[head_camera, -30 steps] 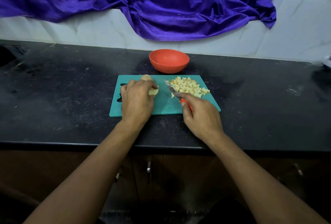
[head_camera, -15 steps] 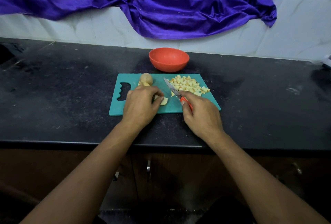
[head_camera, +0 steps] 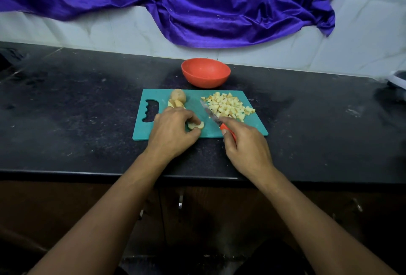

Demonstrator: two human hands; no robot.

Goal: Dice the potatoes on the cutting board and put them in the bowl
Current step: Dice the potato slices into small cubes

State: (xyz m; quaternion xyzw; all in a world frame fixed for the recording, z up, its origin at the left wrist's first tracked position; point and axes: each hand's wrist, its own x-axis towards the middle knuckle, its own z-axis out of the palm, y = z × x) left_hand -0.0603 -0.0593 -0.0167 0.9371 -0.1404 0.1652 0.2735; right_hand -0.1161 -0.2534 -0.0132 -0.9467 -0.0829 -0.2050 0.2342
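Observation:
A teal cutting board (head_camera: 197, 99) lies on the black counter. My left hand (head_camera: 173, 132) pinches a potato slice (head_camera: 196, 125) near the board's front middle. My right hand (head_camera: 246, 147) grips the orange handle of a small knife (head_camera: 211, 113), its blade pointing away to the left beside a pile of diced potato (head_camera: 228, 105) on the board's right part. An uncut potato piece with a few slices (head_camera: 177, 98) sits at the board's back left. The orange bowl (head_camera: 205, 76) stands just behind the board and looks empty.
A purple cloth (head_camera: 197, 6) hangs over the white tiled wall behind the counter. The black counter (head_camera: 77, 110) stretches to both sides, with its front edge below my wrists. A white object (head_camera: 398, 80) pokes in at the far right edge.
My left hand has pulled a potato slice from the back left of the board toward its front middle. The right hand with the knife has barely moved.

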